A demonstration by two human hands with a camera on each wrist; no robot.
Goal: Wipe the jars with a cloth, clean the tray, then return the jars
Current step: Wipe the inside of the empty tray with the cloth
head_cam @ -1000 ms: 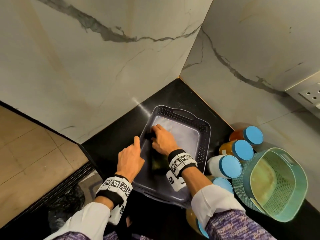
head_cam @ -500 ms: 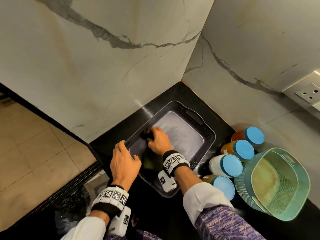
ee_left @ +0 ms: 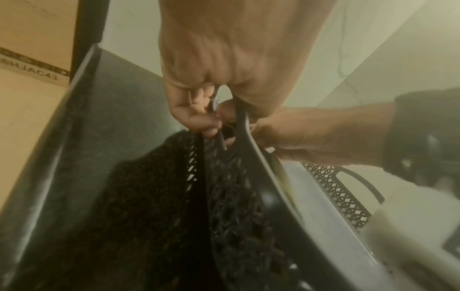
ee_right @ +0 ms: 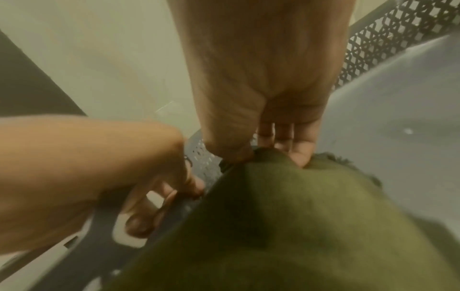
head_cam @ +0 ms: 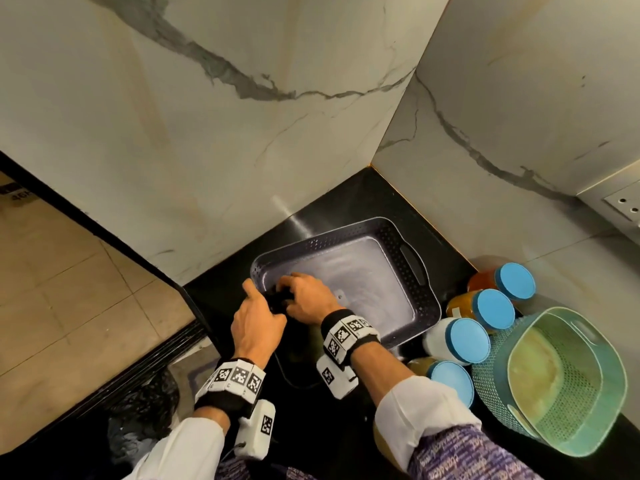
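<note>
The left hand [head_cam: 258, 322] curls over the tray's [head_cam: 403, 247] near rim, fingers gripping it. Just inside, the right hand [head_cam: 308, 299] presses a pinched cloth [ee_right: 286, 206] onto the tray floor. Jars [head_cam: 467, 336] stand right of the tray on the counter [head_cam: 363, 192].

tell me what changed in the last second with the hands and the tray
The left hand moved from resting flat on the tray's near rim to gripping its handle, fingers curled through the slot. The tray swung round on the counter, its far handle turning to the right. The right hand, still pinching the green cloth, slid toward the near-left corner. The blue-lidded jars and the teal basket stayed put.
</note>
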